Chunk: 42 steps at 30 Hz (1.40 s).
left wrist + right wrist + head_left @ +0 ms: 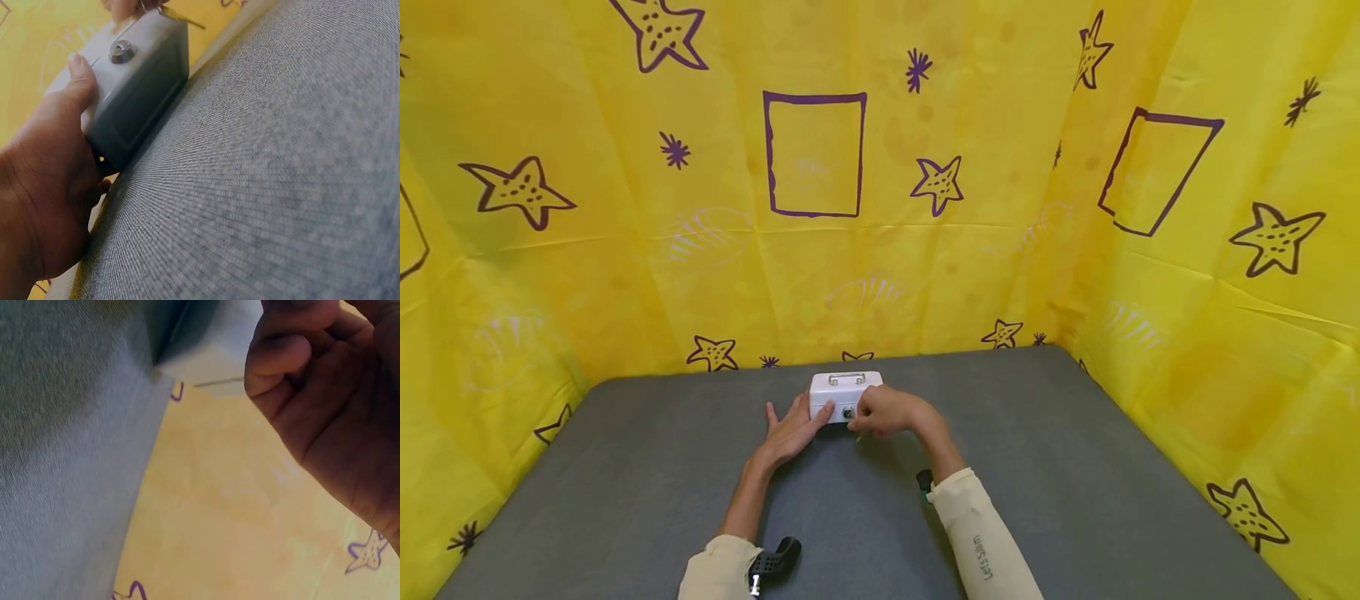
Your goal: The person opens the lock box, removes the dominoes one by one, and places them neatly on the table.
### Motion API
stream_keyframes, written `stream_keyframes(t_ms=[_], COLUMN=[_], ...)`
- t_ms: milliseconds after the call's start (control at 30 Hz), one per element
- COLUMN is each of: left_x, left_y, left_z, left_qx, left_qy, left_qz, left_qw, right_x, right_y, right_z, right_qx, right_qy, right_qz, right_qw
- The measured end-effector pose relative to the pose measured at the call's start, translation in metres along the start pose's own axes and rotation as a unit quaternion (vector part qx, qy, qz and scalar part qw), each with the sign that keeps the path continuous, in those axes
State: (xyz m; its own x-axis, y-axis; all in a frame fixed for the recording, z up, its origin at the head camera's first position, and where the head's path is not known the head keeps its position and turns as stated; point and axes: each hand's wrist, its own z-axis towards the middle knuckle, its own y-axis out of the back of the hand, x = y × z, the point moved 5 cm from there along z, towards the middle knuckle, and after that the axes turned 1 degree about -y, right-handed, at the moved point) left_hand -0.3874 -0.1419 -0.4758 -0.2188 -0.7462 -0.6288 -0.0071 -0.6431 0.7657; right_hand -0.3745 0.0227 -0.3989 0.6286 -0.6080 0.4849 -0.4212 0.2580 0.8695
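A small white cash box (827, 408) with a metal carrying handle (847, 379) sits toward the back of the table. My left hand (792, 432) grips its left side, thumb laid on the front beside the round key lock (122, 52). In the left wrist view the box's shaded underside (147, 103) shows, its front edge tipped up from the table. Curled fingers of my right hand (887, 412) pinch a small key set at the front right, close to the lock. One thin key (184, 17) sticks out below those fingers; the rest is hidden in them.
Dark grey cloth covers the table (647, 492). Yellow curtains (880, 275) printed with purple starfish and frames stand along its back and sides. Black straps (778, 560) circle both wrists over cream sleeves.
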Motion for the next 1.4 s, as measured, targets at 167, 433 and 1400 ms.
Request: stream_keyframes(t_ms=[167, 433, 1400], left_x=[0.002, 0.002, 0.0], left_y=[-0.001, -0.001, 0.001], left_z=[0.0, 0.001, 0.002], left_qx=[0.006, 0.007, -0.008], left_qy=[0.006, 0.009, -0.018], left_qz=[0.001, 0.0, 0.007], left_qw=[1.0, 0.9999, 0.9998], right_x=[-0.001, 0.003, 0.007], right_y=[-0.006, -0.008, -0.002], right_z=[0.004, 0.007, 0.006], right_qx=[-0.009, -0.022, -0.134], right_qy=[-0.04, -0.038, -0.131], right_qz=[0.015, 0.014, -0.141], right_qw=[0.999, 0.999, 0.972])
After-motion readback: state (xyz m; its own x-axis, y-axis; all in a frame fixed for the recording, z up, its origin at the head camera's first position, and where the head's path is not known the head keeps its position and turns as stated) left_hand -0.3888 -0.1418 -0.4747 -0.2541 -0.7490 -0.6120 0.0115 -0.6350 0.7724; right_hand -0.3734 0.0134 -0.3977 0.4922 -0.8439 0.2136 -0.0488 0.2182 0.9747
